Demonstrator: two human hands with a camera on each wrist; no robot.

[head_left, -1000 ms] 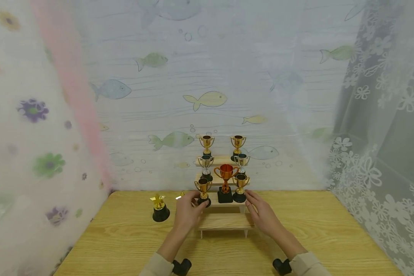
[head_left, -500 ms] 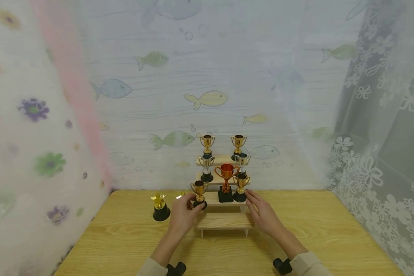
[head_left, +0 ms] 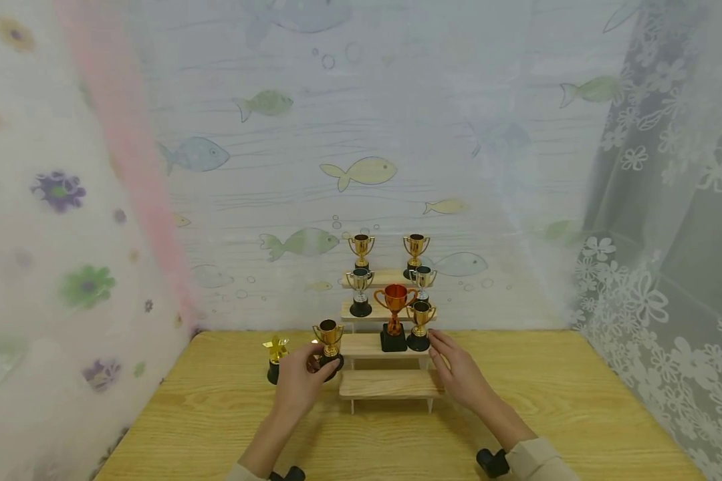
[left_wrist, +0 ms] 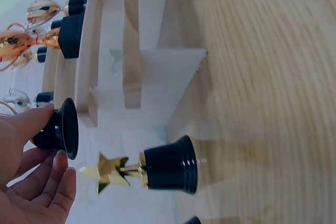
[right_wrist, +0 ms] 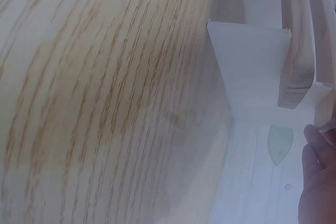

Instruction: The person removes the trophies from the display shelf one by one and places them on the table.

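My left hand [head_left: 299,379] pinches a small gold trophy cup [head_left: 328,336] by its black base [left_wrist: 68,129], off the left side of a stepped wooden stand [head_left: 391,384]. My right hand [head_left: 459,375] has its fingers extended at the stand's right end, close to another gold trophy cup [head_left: 420,316]; contact is unclear. Beside that one, on the same step, is a larger orange-red trophy [head_left: 394,299]. Silver cups [head_left: 360,287] occupy the step above, gold cups [head_left: 416,247] the top. The lowest step is bare.
Left of the stand is a gold star trophy [head_left: 275,347], partly behind my left hand. Another star trophy [left_wrist: 170,165] stands below the held cup in the left wrist view. A fish-printed curtain [head_left: 361,133] hangs behind the wood-grain table [head_left: 535,401].
My left hand has lifted the gold trophy cup off the left of its step and carried it leftward, clear of the stand. My right hand has stayed in place.
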